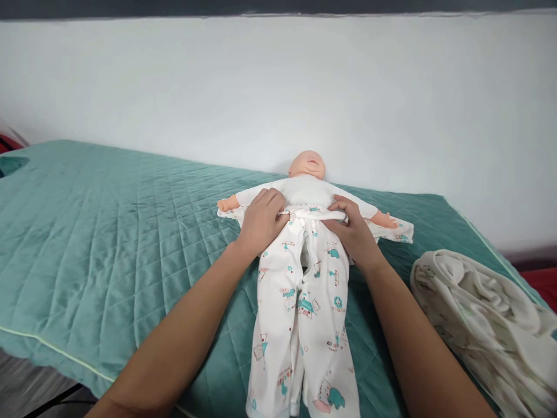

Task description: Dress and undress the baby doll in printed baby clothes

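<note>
A baby doll (308,188) lies on its back, head toward the wall, arms spread, its upper body in plain white. Printed white baby pants (304,302) cover its legs and reach toward me, with a slit at the crotch. My left hand (264,220) is closed on the waistband at the left side, thumb and fingers pinching the cloth. At the right side of the waistband, my right hand (352,226) grips the same pants between thumb and fingers. A printed baby shirt (402,232) lies spread beneath the doll's arms.
A green quilted cover (143,232) lies under everything, its piped front edge at the lower left. A bundled cream cloth (483,319) sits at the right. Behind the doll's head rises a white wall (243,87). Red items show at both far sides.
</note>
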Tool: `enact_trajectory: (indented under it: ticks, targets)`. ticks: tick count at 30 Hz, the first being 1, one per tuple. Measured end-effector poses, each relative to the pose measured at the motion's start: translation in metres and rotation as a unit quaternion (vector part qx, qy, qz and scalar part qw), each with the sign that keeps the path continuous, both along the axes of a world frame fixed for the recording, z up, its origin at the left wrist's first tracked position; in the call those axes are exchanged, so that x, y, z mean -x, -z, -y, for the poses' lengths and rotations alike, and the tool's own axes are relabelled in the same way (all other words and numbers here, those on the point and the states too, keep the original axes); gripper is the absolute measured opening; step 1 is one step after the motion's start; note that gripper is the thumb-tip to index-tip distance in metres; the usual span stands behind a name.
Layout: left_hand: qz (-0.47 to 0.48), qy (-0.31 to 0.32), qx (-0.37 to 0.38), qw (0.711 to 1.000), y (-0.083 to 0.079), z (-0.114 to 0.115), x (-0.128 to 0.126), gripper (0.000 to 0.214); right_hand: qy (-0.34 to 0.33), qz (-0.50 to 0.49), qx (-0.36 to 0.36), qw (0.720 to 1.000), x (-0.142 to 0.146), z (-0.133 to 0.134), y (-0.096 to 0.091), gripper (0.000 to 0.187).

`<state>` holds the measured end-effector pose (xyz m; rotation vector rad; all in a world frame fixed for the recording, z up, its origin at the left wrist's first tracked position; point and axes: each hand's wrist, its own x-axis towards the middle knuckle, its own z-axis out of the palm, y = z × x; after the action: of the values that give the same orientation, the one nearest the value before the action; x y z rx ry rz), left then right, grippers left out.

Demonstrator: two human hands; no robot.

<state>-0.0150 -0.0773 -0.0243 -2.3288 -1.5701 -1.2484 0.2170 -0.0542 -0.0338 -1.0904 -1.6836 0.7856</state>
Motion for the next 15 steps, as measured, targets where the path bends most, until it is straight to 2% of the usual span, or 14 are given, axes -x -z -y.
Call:
enact_trajectory:
  ticks: [8,12,15]
  targets:
    - [0.011,-0.014,-0.003,1.000,0.002,-0.002,0.000,0.021,0.000,0.049,-0.008,0.999,-0.005,-0.005,0.004,0.016]
    - [0.023,-0.019,-0.008,1.000,0.004,-0.001,0.000,0.015,0.008,0.040,-0.031,0.999,-0.001,0.001,-0.001,0.021]
    - [0.017,0.013,-0.016,1.000,0.004,-0.001,0.001,0.013,-0.008,0.050,-0.066,0.997,0.001,0.004,-0.006,0.026]
